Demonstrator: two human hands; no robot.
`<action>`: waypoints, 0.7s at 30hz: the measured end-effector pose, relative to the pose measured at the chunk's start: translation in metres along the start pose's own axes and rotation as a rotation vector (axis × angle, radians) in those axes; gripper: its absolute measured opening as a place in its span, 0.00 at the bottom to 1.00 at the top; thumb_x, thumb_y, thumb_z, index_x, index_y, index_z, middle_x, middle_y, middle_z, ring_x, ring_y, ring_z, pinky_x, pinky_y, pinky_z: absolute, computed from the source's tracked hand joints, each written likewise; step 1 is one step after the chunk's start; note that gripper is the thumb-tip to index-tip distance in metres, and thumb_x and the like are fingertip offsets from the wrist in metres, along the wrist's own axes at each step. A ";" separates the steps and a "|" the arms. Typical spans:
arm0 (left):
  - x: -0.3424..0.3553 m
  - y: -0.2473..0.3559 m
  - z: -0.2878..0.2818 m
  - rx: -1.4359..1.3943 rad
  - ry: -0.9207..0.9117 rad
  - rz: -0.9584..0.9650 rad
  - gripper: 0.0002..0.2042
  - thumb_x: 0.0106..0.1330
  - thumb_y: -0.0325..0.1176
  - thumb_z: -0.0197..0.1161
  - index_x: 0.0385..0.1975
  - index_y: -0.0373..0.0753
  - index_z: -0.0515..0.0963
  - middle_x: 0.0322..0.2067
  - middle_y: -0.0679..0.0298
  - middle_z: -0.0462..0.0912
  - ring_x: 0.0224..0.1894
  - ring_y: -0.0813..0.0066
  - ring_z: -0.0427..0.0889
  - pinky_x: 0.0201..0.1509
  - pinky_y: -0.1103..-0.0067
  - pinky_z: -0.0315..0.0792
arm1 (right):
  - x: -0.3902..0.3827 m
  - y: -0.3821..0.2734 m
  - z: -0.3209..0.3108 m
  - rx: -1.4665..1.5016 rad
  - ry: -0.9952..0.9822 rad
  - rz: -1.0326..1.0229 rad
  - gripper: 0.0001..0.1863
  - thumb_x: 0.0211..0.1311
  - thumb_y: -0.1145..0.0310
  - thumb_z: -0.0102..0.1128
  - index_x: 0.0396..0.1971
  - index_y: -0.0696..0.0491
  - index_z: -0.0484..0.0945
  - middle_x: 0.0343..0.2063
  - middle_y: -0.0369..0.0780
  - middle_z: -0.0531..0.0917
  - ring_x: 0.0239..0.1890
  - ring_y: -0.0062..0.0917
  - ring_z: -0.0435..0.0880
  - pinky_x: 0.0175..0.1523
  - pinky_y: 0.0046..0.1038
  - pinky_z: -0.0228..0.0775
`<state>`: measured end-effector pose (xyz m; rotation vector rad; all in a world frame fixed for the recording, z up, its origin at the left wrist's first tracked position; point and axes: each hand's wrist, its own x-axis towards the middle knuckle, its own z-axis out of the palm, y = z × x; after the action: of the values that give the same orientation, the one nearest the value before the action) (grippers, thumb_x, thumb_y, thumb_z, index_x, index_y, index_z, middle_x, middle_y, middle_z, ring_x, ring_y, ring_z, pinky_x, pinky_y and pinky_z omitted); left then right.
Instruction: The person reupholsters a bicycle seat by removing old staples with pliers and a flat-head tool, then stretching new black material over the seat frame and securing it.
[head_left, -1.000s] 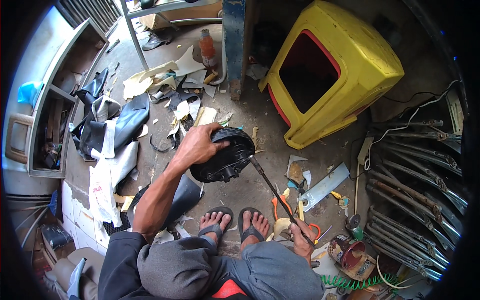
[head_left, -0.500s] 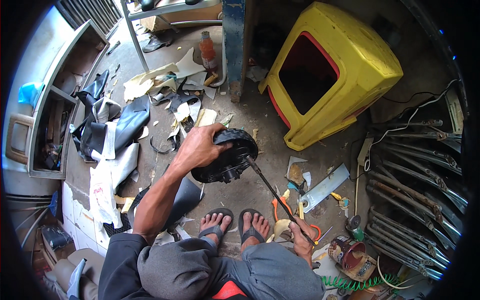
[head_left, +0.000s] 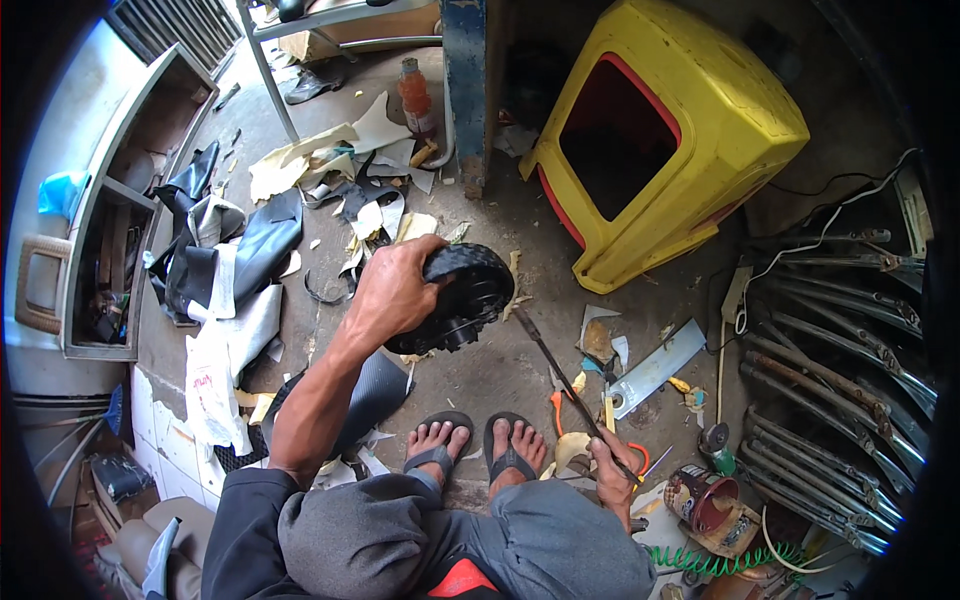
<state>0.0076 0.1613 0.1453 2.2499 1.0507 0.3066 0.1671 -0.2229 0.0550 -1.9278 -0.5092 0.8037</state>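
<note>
1. The head view comes from the left of two side-by-side fisheye cameras, above the person's grey-clothed knees (head_left: 350, 535), on the near side of the yellow plastic stool with a red-edged opening (head_left: 725, 120).
2. It faces steeply down and forward, placing the stool at upper right.
3. It is near the bare left hand (head_left: 393, 290) and bare right hand (head_left: 615, 475), both nearer than the stool.
4. Its wide field reaches beyond both sides of the stool.

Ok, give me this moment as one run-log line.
left hand: gripping black round part | right hand: holding dark rod | rod tip: near part's edge | ahead, right: yellow stool
</note>
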 end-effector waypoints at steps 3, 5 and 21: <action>0.001 -0.006 0.002 0.075 0.094 0.106 0.17 0.58 0.30 0.70 0.47 0.35 0.82 0.41 0.48 0.87 0.45 0.52 0.87 0.51 0.67 0.77 | -0.006 0.026 -0.005 0.015 0.040 0.078 0.18 0.69 0.64 0.64 0.51 0.62 0.82 0.35 0.39 0.86 0.33 0.20 0.82 0.39 0.22 0.73; 0.002 -0.006 0.000 0.066 0.107 0.137 0.17 0.58 0.29 0.70 0.47 0.35 0.82 0.41 0.48 0.86 0.46 0.51 0.86 0.51 0.67 0.77 | -0.006 0.045 -0.005 -0.027 0.094 0.155 0.19 0.69 0.63 0.65 0.53 0.60 0.82 0.37 0.40 0.87 0.34 0.19 0.83 0.39 0.22 0.74; -0.012 -0.064 -0.011 -0.307 0.194 -0.244 0.14 0.64 0.24 0.66 0.50 0.32 0.81 0.37 0.59 0.87 0.39 0.73 0.84 0.48 0.77 0.75 | 0.016 0.060 -0.010 -0.543 -0.729 -0.008 0.38 0.50 0.75 0.70 0.66 0.52 0.72 0.54 0.51 0.82 0.56 0.43 0.82 0.58 0.38 0.75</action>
<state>-0.0436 0.1879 0.1141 1.8261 1.2707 0.5491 0.1866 -0.2460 -0.0001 -2.0619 -1.2762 1.4853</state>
